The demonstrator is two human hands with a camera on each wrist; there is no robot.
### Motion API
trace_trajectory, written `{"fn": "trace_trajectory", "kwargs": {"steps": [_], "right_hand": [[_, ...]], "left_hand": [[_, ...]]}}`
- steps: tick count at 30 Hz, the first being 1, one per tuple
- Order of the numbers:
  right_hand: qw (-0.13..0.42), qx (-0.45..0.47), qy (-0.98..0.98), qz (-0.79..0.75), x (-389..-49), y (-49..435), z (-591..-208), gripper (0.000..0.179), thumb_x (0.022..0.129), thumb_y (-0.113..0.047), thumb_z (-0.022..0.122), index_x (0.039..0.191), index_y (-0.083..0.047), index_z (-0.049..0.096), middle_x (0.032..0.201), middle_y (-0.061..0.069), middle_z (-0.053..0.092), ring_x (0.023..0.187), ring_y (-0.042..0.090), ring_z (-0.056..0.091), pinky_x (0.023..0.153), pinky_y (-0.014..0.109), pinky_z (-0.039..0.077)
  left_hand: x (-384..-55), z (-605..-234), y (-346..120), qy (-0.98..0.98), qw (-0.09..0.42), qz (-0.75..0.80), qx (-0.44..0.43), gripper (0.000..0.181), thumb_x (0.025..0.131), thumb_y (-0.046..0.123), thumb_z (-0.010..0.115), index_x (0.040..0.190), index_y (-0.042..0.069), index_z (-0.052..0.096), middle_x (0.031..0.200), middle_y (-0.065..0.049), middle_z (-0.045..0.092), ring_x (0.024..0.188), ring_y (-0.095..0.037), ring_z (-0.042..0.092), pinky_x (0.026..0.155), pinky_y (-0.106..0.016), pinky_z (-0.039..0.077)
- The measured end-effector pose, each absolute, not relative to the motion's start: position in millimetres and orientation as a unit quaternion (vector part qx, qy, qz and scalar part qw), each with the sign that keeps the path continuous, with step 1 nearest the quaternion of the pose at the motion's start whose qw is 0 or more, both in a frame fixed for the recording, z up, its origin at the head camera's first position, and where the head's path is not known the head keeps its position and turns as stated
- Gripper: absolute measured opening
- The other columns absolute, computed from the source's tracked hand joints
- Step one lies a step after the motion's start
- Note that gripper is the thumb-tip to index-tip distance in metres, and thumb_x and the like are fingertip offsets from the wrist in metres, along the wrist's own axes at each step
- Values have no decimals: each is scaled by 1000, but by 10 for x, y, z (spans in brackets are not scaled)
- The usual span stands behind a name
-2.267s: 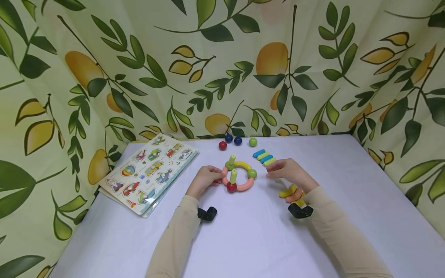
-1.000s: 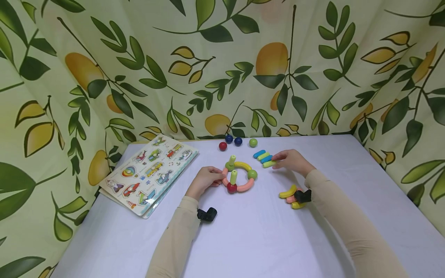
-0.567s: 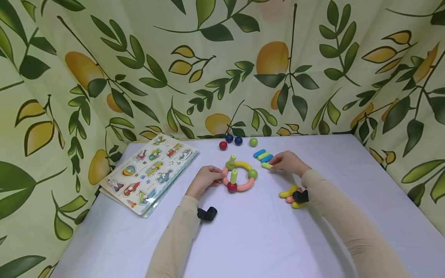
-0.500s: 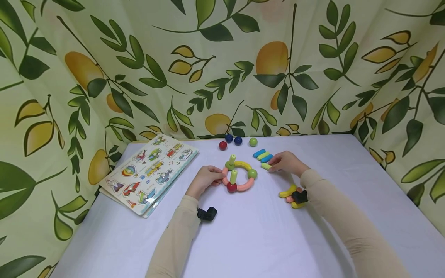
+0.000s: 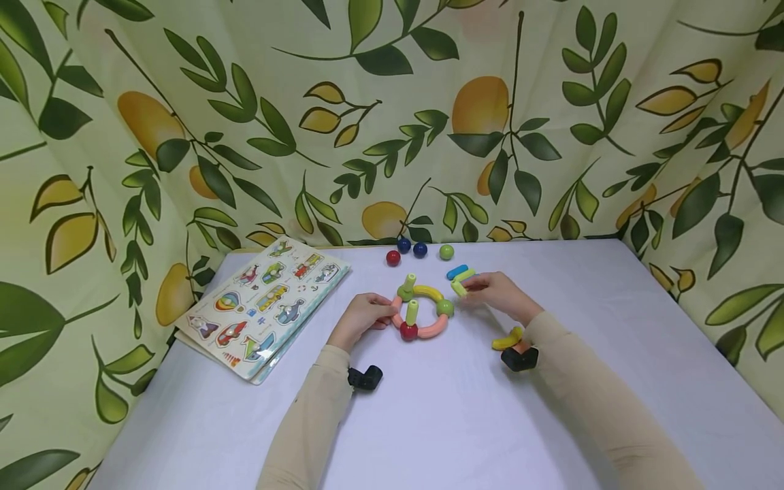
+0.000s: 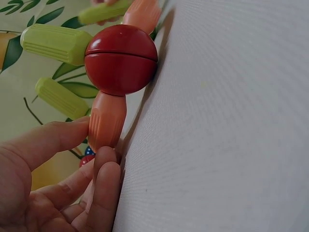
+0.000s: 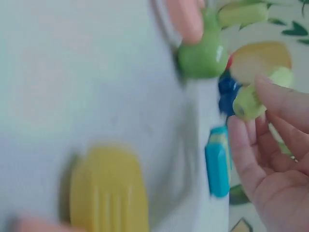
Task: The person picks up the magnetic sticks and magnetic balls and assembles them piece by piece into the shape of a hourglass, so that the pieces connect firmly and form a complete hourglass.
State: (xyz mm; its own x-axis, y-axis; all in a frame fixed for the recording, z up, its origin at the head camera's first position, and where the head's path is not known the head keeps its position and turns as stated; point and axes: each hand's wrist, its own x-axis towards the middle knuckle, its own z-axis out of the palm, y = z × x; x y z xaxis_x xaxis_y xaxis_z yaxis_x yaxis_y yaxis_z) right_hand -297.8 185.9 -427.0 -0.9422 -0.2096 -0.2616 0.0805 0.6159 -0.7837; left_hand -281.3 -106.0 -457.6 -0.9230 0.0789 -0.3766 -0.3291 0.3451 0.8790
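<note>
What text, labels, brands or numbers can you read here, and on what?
None readable.
Top board: any lettering among its pictures is too small to read.
Wrist cameras: any marks too small to read.
Ring: no lettering shows.
Held green stick: blurred; none made out.
Curtain: leaf and fruit print, no lettering seen.

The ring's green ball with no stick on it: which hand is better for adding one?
Probably the right hand: it pinches a green stick near that green ball. The left hand, across the ring, pinches a pink piece and could steady it.
</note>
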Motion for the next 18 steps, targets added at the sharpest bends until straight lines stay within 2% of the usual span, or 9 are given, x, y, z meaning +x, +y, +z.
{"fn": "trace_trajectory", "kwargs": {"steps": [11, 18], "right_hand": [[130, -49, 858, -494, -2873, 1531, -4224, 43, 87, -19, 76, 126, -4, 66, 126, 15, 66, 117, 27, 60, 105, 42, 50], [128, -38, 860, -492, -2872, 1481, -4253, 39, 88, -15, 76, 124, -4, 67, 127, 14, 66, 120, 28, 60, 104, 41, 51]], "left_hand": [[-2809, -4567, -1077, 797, 180, 572, -79, 27, 89, 22, 74, 109, 5, 68, 84, -3, 66, 74, -11, 60, 64, -17, 52], [-2793, -4549, -1064, 795, 184, 573, -75, 24, 89, 21, 73, 108, 6, 68, 84, -4, 66, 74, -11, 60, 65, -18, 53]]}}
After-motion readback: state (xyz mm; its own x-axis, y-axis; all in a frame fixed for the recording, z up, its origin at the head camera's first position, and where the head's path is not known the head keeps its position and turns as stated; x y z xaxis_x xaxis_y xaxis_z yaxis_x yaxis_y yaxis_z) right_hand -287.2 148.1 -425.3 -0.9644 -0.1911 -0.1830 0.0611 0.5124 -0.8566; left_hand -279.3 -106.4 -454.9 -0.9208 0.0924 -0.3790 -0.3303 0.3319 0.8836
